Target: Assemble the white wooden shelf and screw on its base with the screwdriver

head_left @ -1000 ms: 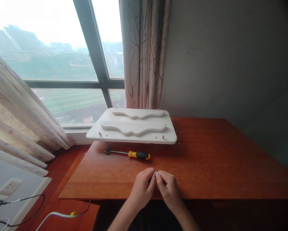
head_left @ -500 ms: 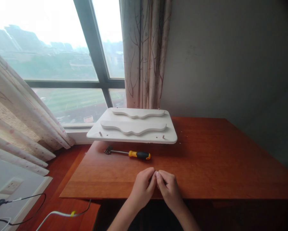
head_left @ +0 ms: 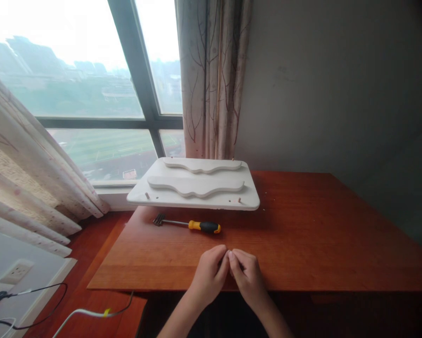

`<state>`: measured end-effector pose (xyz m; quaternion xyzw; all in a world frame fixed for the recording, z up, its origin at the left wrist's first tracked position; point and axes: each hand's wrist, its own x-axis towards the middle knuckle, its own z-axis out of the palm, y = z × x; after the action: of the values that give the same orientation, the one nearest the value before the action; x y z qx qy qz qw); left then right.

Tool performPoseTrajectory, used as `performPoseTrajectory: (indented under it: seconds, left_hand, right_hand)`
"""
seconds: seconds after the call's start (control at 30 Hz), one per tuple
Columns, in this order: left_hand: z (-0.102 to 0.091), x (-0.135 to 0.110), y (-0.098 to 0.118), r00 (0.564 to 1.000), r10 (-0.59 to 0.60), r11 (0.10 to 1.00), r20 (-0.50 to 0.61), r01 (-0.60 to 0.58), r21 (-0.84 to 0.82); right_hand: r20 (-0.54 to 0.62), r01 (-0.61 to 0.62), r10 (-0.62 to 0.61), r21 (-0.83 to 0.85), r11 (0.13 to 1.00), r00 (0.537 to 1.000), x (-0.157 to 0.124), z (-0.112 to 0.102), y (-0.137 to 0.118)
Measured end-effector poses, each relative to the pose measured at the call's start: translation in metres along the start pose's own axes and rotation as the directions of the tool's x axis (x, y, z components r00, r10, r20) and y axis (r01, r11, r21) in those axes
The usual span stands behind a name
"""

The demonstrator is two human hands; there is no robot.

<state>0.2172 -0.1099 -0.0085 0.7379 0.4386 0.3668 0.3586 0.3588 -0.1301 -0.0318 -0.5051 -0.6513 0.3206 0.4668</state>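
Observation:
My left hand [head_left: 209, 272] and my right hand [head_left: 246, 273] rest together at the near edge of the red-brown wooden table [head_left: 319, 234]. Both have their fingers curled and their fingertips meet; anything pinched between them is hidden. Just beyond them lies a small hammer [head_left: 189, 225] with a yellow and black handle, its head pointing left. Further back sits a white board [head_left: 200, 199] carrying two wavy white strips [head_left: 195, 186] and small wooden dowels sticking up near its front edge.
A window and patterned curtains [head_left: 211, 80] stand behind the table's far left. The grey wall runs along the back and right. At lower left, a wall socket with cables [head_left: 10, 295] lies beside a lower wooden surface.

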Motion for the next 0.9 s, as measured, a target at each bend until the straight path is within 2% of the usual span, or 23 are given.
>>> performPoseTrajectory:
  seconds: [0.9]
  left_hand:
    - [-0.0008,0.0009,0.0025,1.0,-0.009,1.0,0.003,0.009,-0.008]
  right_hand:
    - [-0.008,0.018,-0.019,-0.035,0.999,1.0,0.0008,-0.0001,-0.0003]
